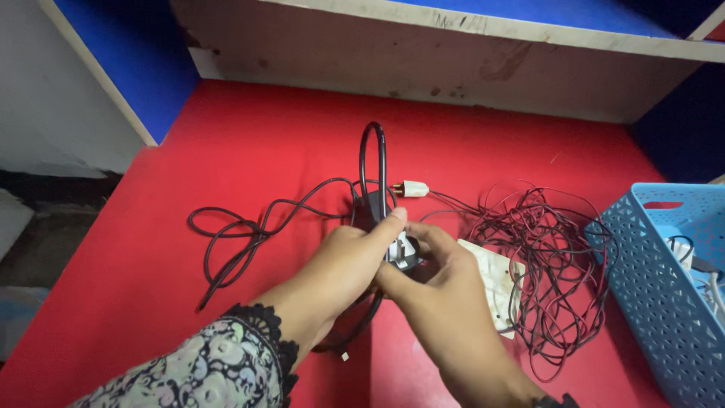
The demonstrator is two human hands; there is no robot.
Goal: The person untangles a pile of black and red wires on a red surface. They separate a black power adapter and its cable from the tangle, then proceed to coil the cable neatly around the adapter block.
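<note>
Gripping a black power adapter [387,230] mid-surface on the red tabletop [226,143], left hand [343,264] and right hand [438,291] both clamped on it, risking its looped black cable [249,230] snagging the tangled thin wires [540,249] nearby.

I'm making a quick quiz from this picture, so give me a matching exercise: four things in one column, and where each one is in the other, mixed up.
Things:
1. black charger cable
2. white plug
3. tangle of thin dark red wire
4. blue plastic basket

Places:
A. at the right edge of the red surface
B. loose loops left of the hands
C. heaped right of the hands
D. lying just beyond the hands

Pairs: 1-B, 2-D, 3-C, 4-A
</note>
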